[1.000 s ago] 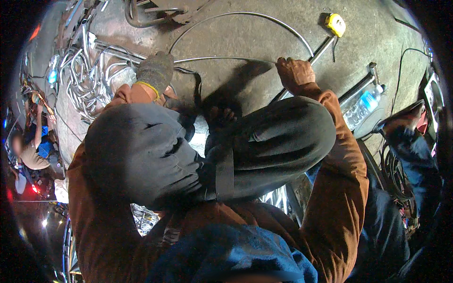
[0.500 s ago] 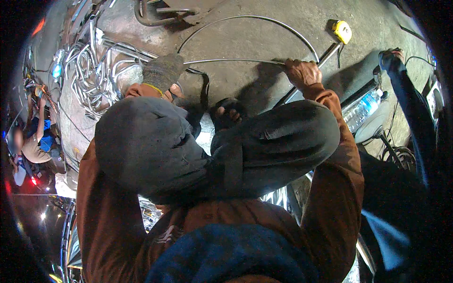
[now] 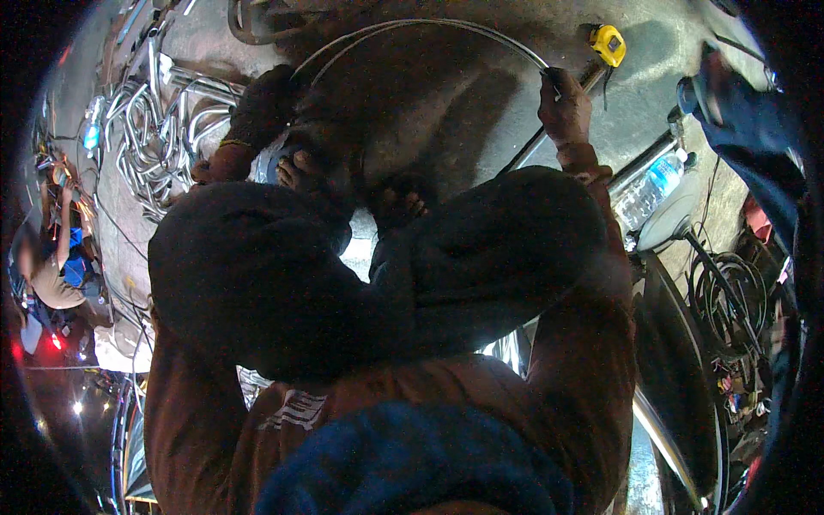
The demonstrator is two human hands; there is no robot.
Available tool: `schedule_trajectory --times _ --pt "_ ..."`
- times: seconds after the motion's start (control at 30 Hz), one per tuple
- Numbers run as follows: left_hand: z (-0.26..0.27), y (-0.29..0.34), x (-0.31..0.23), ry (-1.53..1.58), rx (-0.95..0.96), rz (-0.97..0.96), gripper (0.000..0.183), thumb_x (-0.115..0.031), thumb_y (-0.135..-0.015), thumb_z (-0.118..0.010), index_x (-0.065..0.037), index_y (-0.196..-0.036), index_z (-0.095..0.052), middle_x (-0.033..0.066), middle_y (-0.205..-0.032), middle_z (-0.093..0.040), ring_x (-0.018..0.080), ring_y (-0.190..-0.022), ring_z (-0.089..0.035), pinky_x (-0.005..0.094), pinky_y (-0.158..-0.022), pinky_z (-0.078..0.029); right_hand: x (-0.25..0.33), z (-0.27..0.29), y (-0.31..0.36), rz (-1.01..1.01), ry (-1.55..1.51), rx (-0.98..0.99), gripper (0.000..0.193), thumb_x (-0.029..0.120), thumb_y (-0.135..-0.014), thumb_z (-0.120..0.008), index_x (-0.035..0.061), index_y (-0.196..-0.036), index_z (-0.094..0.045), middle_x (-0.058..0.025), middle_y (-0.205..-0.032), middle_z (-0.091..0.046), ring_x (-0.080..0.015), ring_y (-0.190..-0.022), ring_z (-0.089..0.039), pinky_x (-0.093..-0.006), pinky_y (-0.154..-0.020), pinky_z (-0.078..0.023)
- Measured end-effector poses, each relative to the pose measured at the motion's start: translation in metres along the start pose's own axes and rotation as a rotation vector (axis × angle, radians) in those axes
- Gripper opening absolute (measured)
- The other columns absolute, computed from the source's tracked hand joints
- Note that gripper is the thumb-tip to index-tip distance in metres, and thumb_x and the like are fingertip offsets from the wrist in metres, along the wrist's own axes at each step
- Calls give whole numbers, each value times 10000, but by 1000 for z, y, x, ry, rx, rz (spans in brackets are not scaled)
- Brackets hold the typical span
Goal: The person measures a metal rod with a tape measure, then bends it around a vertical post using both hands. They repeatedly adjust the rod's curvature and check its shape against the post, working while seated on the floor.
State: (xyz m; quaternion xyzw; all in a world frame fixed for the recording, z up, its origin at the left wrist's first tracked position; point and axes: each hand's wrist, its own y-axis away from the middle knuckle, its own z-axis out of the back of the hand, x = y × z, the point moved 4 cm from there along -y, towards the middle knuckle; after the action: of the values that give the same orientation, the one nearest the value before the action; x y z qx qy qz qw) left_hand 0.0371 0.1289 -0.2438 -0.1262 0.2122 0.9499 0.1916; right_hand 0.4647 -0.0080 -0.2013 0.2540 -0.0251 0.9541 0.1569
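two arcs (image 3: pixel 433 21) leftward from right grip (image 3: pixel 565 110)

Two thin metal arcs (image 3: pixel 429 21) are gripped at their right ends by the right hand (image 3: pixel 564 112); beside their left ends, the left hand (image 3: pixel 266 101) is shadowed – its grip cannot be told. A yellow tape measure (image 3: pixel 608 46) and a clear bottle (image 3: pixel 650 190) are seen rightward – bent metal pieces (image 3: pixel 142 129) are heaped leftward.
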Motion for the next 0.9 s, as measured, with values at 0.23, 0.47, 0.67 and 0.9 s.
schedule_trajectory --times 0.23,0.47,0.67,0.9 --pt "2 -13 1 5 -12 -20 322 -246 -879 -575 -77 -1148 -626 199 -1100 -625 396 -1005 -610 466 -875 -489 -44 -34 -13 75 -48 -213 168 198 -903 -631 112 -1025 -707 -115 -980 -664 -306 -869 -655 -388 -751 -510" --pt "-5 -12 -5 32 8 -1 335 -247 -870 -587 -75 -1154 -630 203 -1100 -626 404 -1019 -600 462 -897 -481 -46 -42 -14 155 145 -251 196 199 -881 -635 130 -1045 -717 -113 -995 -672 -316 -925 -642 -418 -815 -506" --pt "-9 -9 -7 25 -37 -33 350 -255 -864 -597 -75 -1163 -628 200 -1106 -625 403 -1026 -594 460 -901 -477 -36 -26 -13 147 142 -128 234 126 -830 -637 112 -1058 -692 -124 -1027 -679 -340 -988 -625 -429 -869 -502" --pt "-13 -3 -2 32 -117 -92 365 -271 -867 -597 -86 -1181 -620 186 -1128 -620 385 -1041 -588 448 -903 -471 -52 11 11 164 356 -75 302 187 -728 -725 125 -1020 -685 -85 -922 -691 -321 -874 -657 -416 -804 -529"
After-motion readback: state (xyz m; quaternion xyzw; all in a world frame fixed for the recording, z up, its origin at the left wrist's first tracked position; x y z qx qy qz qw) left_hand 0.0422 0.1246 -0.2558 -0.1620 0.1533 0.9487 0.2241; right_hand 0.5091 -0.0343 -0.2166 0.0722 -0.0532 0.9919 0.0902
